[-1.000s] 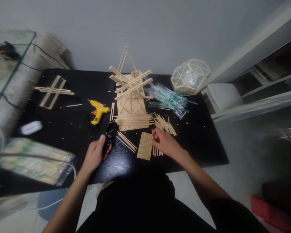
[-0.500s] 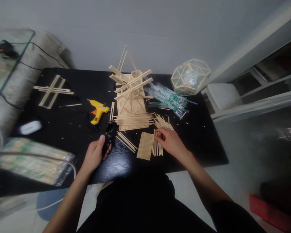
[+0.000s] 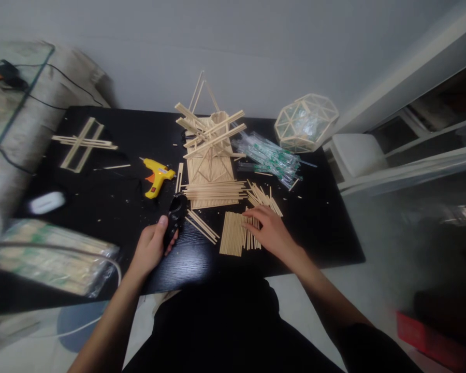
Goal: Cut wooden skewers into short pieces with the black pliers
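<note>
My left hand [image 3: 155,239] is wrapped round a black hand tool [image 3: 174,217] with a curved, looped upper end, held over the front of the table. My right hand [image 3: 270,232] rests with thumb and forefinger apart at the right edge of a flat panel of wooden sticks laid side by side [image 3: 232,234]. Under and beside these fingers lie loose short sticks [image 3: 252,239]. Several separate sticks [image 3: 202,227] are between the tool and the panel. Behind them, a row of longer sticks [image 3: 215,190] lies across the base of a wooden stick model [image 3: 209,135].
A yellow glue gun [image 3: 157,176] lies left of the model. Crossed stick strips [image 3: 84,144], a white case [image 3: 47,202] and a bagged stick pack [image 3: 54,256] are further left. Plastic wrappers [image 3: 270,158] and a faceted stick frame [image 3: 306,123] stand right.
My right hand has moved slightly left, onto the panel's right edge, and its pinched fingers have spread. My left hand keeps its hold on the black tool.
</note>
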The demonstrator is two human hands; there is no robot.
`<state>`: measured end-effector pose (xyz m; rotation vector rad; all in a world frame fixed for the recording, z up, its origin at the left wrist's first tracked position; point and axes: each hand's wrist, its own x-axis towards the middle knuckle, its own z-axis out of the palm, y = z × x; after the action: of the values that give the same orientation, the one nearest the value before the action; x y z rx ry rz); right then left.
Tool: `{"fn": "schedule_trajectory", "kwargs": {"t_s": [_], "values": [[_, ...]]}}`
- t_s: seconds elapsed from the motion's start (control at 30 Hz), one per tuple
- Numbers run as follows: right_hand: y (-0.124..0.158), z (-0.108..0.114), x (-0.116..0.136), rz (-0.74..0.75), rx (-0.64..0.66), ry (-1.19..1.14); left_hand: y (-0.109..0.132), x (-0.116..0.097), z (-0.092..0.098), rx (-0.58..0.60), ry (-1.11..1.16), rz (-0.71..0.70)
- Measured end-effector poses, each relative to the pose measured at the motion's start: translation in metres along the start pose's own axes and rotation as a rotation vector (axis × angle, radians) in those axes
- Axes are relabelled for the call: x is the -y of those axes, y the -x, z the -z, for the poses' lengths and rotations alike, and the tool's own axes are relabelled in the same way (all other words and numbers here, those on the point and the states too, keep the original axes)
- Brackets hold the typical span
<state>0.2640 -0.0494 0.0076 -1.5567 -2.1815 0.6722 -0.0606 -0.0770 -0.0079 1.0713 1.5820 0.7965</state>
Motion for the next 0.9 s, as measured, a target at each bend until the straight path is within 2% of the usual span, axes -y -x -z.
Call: {"fn": "schedule_trajectory", "kwargs": {"t_s": [0.17,0.3,0.43,0.53,0.7,0.8,0.9], "values": [[0.010,-0.018,0.018,0.183,0.031,0.103,0.000,-0.001,0.000,0.000,-0.010,-0.001],[0.013,-0.030,0.023,0.222,0.043,0.098,0.000,-0.001,0.000,0.014,-0.002,-0.007],[0.011,-0.028,0.021,0.234,0.041,0.079,0.000,-0.001,0.000,0.013,0.001,-0.013],[0.010,-0.019,0.017,0.169,-0.007,0.058,0.001,0.000,0.000,0.014,0.007,-0.018],[0.019,-0.007,0.008,-0.068,-0.146,0.112,0.001,0.002,0.000,0.019,0.003,-0.018],[0.025,-0.007,0.005,-0.154,-0.139,0.170,0.000,0.004,0.001,0.023,0.000,-0.002],[0.027,-0.011,0.008,-0.172,-0.107,0.178,-0.001,0.005,0.001,0.027,-0.002,0.008]]}}
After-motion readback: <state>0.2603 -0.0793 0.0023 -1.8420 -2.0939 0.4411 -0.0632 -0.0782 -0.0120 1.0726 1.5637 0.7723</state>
